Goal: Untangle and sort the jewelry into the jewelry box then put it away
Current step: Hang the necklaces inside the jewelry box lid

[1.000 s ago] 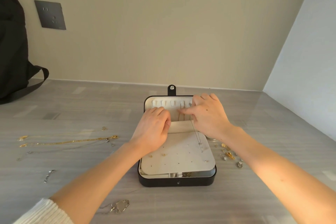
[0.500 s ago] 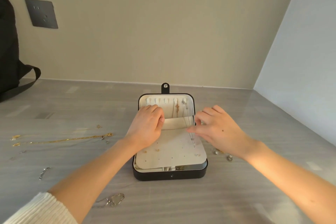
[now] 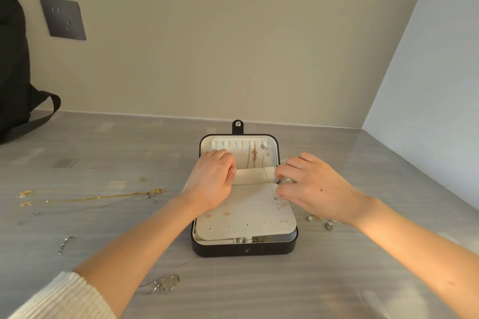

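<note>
A black jewelry box [image 3: 243,251] lies open in the middle of the table, its cream lid lining carrying a row of hooks. A gold necklace [image 3: 254,155] and a thin silver necklace [image 3: 269,176] hang from the right hooks. My left hand [image 3: 212,179] rests curled on the cream pocket [image 3: 252,175] of the lid, holding its edge. My right hand [image 3: 311,184] pinches the lower end of the silver necklace over the cream earring panel [image 3: 246,215], which holds a few studs.
A long gold chain [image 3: 90,198] and small silver pieces lie to the left. A silver pendant [image 3: 167,283] sits near my left forearm. Loose earrings [image 3: 320,220] lie right of the box. A black bag [image 3: 13,72] stands at far left; walls close the back and right.
My right hand left the lid's hooks and drew back down over the earring panel with the silver necklace's end. My left hand stayed on the pocket.
</note>
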Available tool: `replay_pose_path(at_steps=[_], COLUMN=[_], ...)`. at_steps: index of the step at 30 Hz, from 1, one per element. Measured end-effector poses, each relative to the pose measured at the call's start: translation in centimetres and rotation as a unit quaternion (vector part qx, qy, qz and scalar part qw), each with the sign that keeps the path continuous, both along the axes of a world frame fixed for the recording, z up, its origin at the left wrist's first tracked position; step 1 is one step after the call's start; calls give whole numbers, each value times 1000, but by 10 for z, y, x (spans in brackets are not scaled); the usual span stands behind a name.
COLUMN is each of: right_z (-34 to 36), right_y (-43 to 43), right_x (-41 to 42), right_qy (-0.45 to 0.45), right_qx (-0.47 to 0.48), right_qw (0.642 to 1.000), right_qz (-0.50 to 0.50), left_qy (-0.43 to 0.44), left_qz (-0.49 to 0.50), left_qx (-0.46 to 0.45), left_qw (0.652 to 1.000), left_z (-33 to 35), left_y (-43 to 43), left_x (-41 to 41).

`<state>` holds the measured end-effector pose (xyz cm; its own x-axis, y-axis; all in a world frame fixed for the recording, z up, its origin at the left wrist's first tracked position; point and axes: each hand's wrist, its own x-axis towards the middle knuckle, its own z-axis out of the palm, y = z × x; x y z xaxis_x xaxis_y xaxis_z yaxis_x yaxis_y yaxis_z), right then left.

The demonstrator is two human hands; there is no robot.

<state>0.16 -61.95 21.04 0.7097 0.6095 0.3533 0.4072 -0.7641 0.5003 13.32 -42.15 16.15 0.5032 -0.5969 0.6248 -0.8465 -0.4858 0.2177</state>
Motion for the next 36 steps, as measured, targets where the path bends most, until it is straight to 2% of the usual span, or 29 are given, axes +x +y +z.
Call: replay_pose_path(at_steps=[11,16,19,22,26,28,31,33,36], right_z=[18,24,26,28,27,28,32,35,40], right_y=[12,18,23,30,45,51,57,56,53], right_x=[-7,-2,2,5,3,1,2,6,17], right_qy=[145,260,291,298,166,106,35,45,171], right_qx=[64,132,164,99,-101,-184,-257,-264,-204], right_qw=[987,953,936,939,980,977,963,960,963], right_qz=[-20,-83,-110,-140,-42,8,70,78,27], left_qy=[-4,-2,4,5,8,10,20,25,31], left_qz=[0,-1,2,2,1,-1,-2,-2,3], left_qx=[2,8,11,15,20,21,25,25,26], left_qw=[1000,1000,1000,1000,1000,1000,999,999,999], left_z=[2,3,3,3,3,3,3,3,4], left_y=[0,0,-1,-1,-1,0,0,0,0], left_x=[-3,-3,-3,-2,-3,-3,-4,-4,-4])
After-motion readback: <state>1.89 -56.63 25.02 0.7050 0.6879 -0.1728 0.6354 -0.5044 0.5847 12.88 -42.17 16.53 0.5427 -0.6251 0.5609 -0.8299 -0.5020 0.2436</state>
